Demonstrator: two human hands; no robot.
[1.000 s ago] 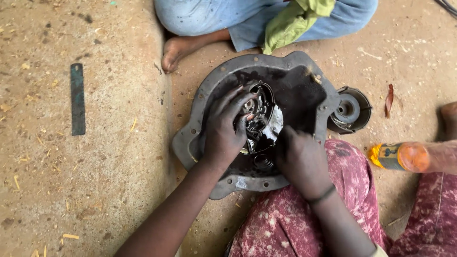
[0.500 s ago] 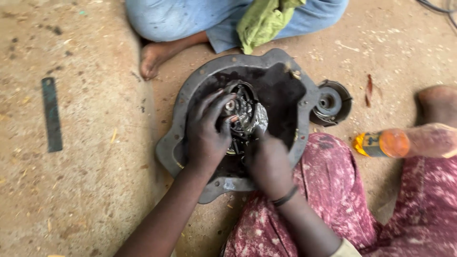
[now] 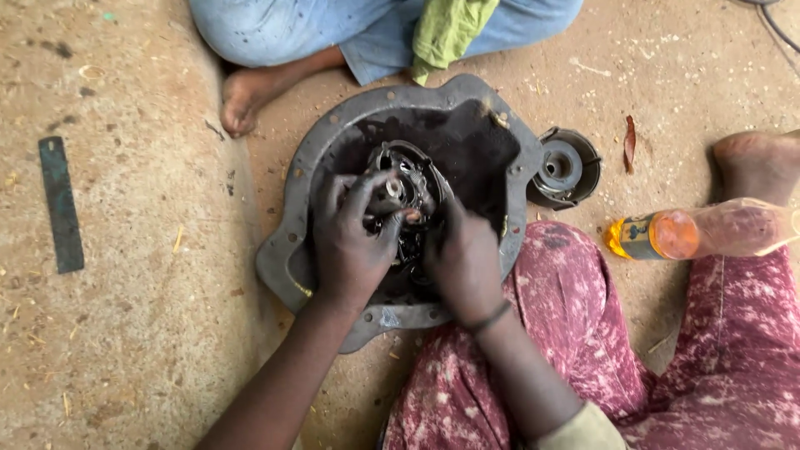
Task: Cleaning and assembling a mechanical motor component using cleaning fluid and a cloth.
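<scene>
A greasy grey metal housing (image 3: 329, 150) with a bolt-hole flange lies on the dirt floor in front of me. A dark oily gear assembly (image 3: 407, 185) sits in its hollow. My left hand (image 3: 354, 242) grips the assembly from the left, fingers curled over its top. My right hand (image 3: 463, 258) holds it from the right and below, with a black band on the wrist. Both hands are smeared with grease. The lower part of the assembly is hidden under my hands.
A round metal cup-shaped part (image 3: 565, 167) lies right of the housing. A plastic bottle (image 3: 708, 232) with orange liquid lies on its side at right. A flat dark metal strip (image 3: 61, 202) lies at left. Another person's bare foot (image 3: 248, 96), jeans and a green rag (image 3: 448, 29) are beyond the housing.
Both hands have shifted on the gear assembly; my right hand has moved up against it. The view has drifted, so everything sits a little lower and left.
</scene>
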